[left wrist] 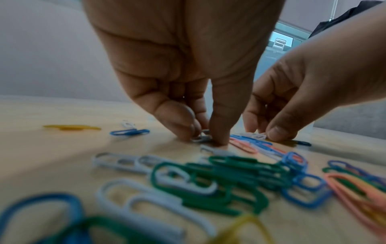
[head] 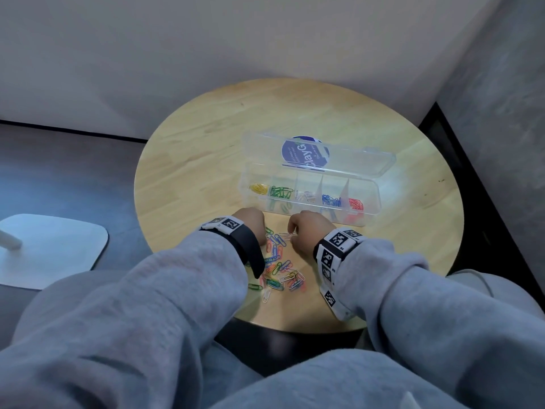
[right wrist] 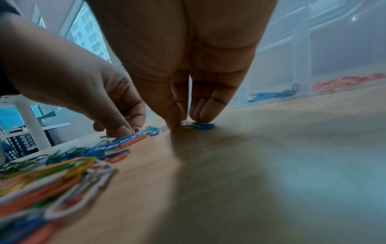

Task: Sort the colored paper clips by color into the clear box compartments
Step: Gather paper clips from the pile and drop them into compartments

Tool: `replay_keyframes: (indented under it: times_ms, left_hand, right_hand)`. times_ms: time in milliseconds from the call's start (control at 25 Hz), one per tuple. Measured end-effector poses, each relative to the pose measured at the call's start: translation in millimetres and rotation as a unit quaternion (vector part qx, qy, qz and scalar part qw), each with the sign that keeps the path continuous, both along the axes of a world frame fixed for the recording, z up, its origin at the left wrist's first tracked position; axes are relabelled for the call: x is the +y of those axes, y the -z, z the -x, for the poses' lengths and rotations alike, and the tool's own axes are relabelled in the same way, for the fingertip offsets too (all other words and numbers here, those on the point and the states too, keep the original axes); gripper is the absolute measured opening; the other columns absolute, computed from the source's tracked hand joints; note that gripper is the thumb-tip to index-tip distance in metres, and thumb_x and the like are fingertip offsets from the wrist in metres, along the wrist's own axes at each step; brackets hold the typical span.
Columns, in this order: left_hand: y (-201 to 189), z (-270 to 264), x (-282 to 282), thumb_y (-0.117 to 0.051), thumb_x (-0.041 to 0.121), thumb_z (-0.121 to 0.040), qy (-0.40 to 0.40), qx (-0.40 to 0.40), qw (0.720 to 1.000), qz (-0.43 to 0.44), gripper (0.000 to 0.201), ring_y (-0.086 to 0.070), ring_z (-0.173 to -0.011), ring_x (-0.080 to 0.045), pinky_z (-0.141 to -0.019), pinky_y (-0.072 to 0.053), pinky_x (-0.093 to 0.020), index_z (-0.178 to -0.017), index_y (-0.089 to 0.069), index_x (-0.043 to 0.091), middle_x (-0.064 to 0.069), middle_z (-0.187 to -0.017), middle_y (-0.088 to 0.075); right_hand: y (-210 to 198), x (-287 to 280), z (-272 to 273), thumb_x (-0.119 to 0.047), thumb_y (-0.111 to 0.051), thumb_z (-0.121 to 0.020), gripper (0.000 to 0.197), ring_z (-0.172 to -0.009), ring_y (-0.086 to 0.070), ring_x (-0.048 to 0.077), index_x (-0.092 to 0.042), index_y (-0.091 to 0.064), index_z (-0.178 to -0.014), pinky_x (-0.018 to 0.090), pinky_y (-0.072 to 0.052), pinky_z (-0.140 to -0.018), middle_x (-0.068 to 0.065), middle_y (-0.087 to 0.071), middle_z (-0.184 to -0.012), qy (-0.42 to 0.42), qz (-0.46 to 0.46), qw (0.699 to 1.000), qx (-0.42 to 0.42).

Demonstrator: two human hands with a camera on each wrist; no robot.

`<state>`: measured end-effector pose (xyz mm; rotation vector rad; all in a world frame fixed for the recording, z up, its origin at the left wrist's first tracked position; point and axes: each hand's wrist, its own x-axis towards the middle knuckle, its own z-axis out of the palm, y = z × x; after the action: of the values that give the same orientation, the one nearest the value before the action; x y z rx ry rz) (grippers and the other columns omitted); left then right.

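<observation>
A round wooden table [head: 206,137] fills the middle of the head view, and a clear box [head: 372,199] is set on it right of centre, its lid [head: 354,156] folded back towards the top of the frame. Five compartments are filled from left to right with yellow clips [head: 259,188], green clips [head: 280,191], white clips [head: 305,195], blue clips [head: 331,200] and red clips [head: 356,203].

Just below the box, a loose pile of mixed paper clips [head: 280,270] is spread between the two grey sleeves [head: 188,278].

The left hand [head: 250,222] is lowered to the tabletop at the upper edge of the pile. In the left wrist view its thumb and fingertips [left wrist: 219,132] are closed in a pinch on a pale clip [left wrist: 201,137] lying on the wood (its exact colour is lost to blur).

The right hand [head: 309,231] is placed just beside it, near the front wall of the box. A white clip [left wrist: 255,136] is pinched between its thumb and fingers, seen at the right of the left wrist view; in the right wrist view the fingertips [right wrist: 205,113] are pressed down on the table at small clips.

Both wrists are wrapped in bands with black-and-white markers [head: 337,242].
</observation>
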<state>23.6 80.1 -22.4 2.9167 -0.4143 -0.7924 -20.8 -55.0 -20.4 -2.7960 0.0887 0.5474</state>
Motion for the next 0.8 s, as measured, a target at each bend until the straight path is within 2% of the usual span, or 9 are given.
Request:
replay_keyframes:
  times_ms: [160, 280, 440, 560, 680, 800]
  left_hand:
    - [1.8, 0.8, -0.4, -0.056, 0.016, -0.085, 0.012, 0.007, 1.0, -0.013, 0.003, -0.049, -0.076, -0.022, -0.066, -0.038, -0.028, -0.082, -0.057, 0.015, -0.005, -0.084, -0.055]
    - [2.9, 0.8, 1.5, -0.058, 0.019, -0.084, 0.011, 0.023, 0.999, -0.019, 0.005, -0.049, -0.076, -0.022, -0.065, -0.038, -0.028, -0.082, -0.058, 0.014, -0.004, -0.084, -0.055]
    - [3.1, 0.2, 4.8, -0.062, 0.021, -0.083, 0.021, 0.039, 0.999, -0.016, 0.008, -0.051, -0.077, -0.021, -0.067, -0.04, -0.028, -0.085, -0.064, 0.013, -0.004, -0.085, -0.058]
    - [-0.5, 3.4, 5.2, -0.057, 0.016, -0.085, 0.018, 0.03, 0.999, 0.001, 0.004, -0.05, -0.077, -0.022, -0.067, -0.039, -0.027, -0.082, -0.059, 0.014, -0.005, -0.084, -0.056]
    - [-10.4, 4.8, 12.5, -0.054, 0.012, -0.082, -0.011, 0.025, 0.998, 0.048, 0.01, -0.051, -0.072, -0.021, -0.064, -0.04, -0.025, -0.074, -0.06, 0.015, -0.003, -0.077, -0.058]
    - [-19.4, -0.6, 25.9, -0.061, 0.008, -0.081, -0.071, 0.083, 0.983, 0.147, 0.024, -0.051, -0.06, -0.017, -0.063, -0.043, -0.025, -0.06, -0.055, 0.018, 0.001, -0.061, -0.055]
  right_hand:
    - [1.5, 5.9, 2.7, -0.024, -0.057, -0.087, 0.026, -0.11, -0.055, 0.023, -0.014, -0.06, -0.111, 0.027, -0.041, -0.086, 0.005, -0.056, -0.118, -0.002, 0.0, 1.0, -0.016]
    - [0.5, 8.6, -0.8, -0.018, -0.056, -0.088, 0.022, -0.109, -0.056, 0.025, -0.015, -0.061, -0.109, 0.028, -0.043, -0.085, 0.006, -0.059, -0.118, -0.015, 0.002, 1.0, -0.006]
    - [2.3, 6.6, -5.2, -0.015, -0.052, -0.088, 0.014, -0.102, -0.06, 0.026, -0.013, -0.063, -0.096, 0.031, -0.049, -0.086, 0.008, -0.066, -0.111, -0.007, 0.026, 0.999, 0.024]
    - [2.2, 5.3, -2.2, -0.014, -0.051, -0.087, 0.022, -0.101, -0.062, 0.027, -0.006, -0.066, -0.101, 0.034, -0.051, -0.086, 0.011, -0.067, -0.109, 0.003, 0.032, 0.999, 0.041]
    - [-1.0, 1.3, 1.7, -0.013, -0.053, -0.086, 0.024, -0.104, -0.061, 0.026, -0.005, -0.067, -0.103, 0.033, -0.05, -0.088, 0.011, -0.067, -0.111, 0.018, 0.008, 0.999, 0.05]
    - [-2.8, -5.7, 4.8, -0.011, -0.051, -0.085, 0.025, -0.103, -0.063, 0.026, -0.006, -0.069, -0.101, 0.033, -0.052, -0.089, 0.01, -0.069, -0.108, 0.051, -0.012, 0.997, 0.055]
